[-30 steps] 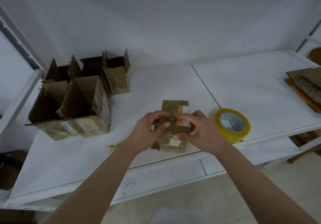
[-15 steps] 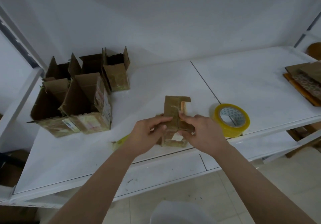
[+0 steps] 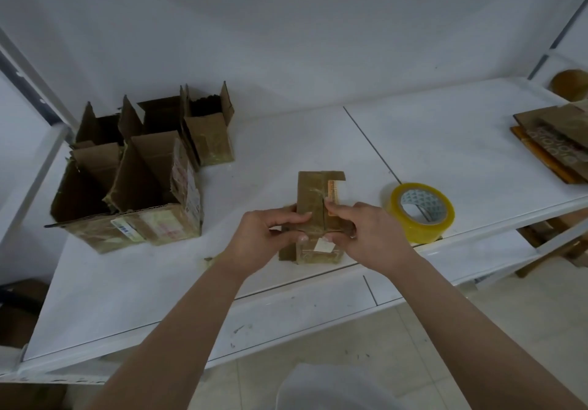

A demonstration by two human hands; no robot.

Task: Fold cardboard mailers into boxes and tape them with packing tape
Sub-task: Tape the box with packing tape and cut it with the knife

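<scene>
Both hands, left hand (image 3: 264,237) and right hand (image 3: 366,234), pinch the small box (image 3: 313,206) flaps near the bench (image 3: 159,282) front edge; the flaps should be pressed flush before taping.

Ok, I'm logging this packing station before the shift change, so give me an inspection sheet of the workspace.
Surface: white shelf, scuffed along its front edge.
Job's things: small cardboard box near the front edge, flaps being folded; yellow packing tape roll lying flat to its right.
Clutter: cluster of open cardboard boxes at the left; stack of flat cardboard at the far right.
Grippers: left hand and right hand both grip the small box.
Cables: nothing seen.
Surroundings: white wall, shelf uprights, tiled floor below.
</scene>
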